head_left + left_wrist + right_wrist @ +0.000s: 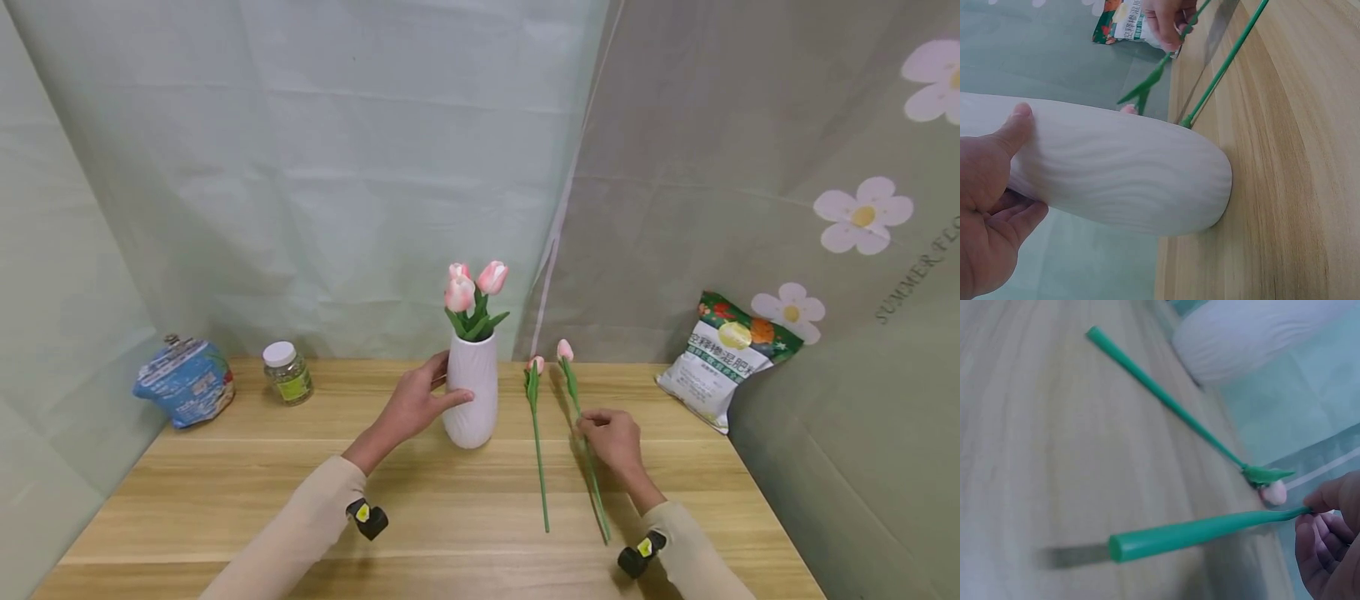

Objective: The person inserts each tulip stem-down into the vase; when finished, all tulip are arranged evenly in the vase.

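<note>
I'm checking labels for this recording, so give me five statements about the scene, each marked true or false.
1. The left hand holds the vase. True.
2. The right hand grips the jar. False: it pinches a tulip stem.
3. Three tulip heads show above the vase. True.
4. The vase lies on its side. False: it stands upright.
5. A loose tulip lies between the vase and the right hand. True.

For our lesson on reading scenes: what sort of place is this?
Probably a staged tabletop nook: creased sheets hang around a wood-grain table, which holds a white ridged vase of pink tulips.
</note>
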